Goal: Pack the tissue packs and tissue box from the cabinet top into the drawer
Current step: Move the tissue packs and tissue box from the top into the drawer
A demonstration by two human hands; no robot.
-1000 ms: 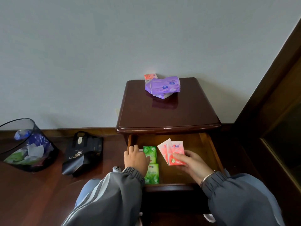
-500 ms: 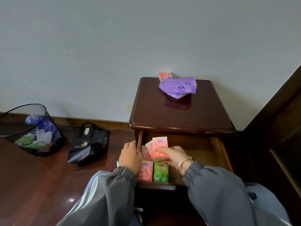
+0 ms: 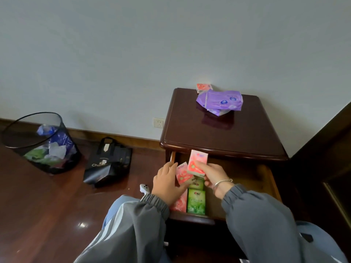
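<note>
Since the earlier frame, the pink tissue pack (image 3: 197, 164) had risen, gripped by the right hand (image 3: 210, 174) over the drawer (image 3: 266, 179); the left hand (image 3: 167, 184) pressed flat on another pink pack (image 3: 182, 173) beside it.

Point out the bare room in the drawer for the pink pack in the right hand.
The right half of the drawer is bare wood, between the right hand and the right wall. The left side is crowded: green packs, pink packs, and the left hand.

Right hand (image 3: 209, 174) carried pink pack (image 3: 197, 163) leftward, now upright.
</note>
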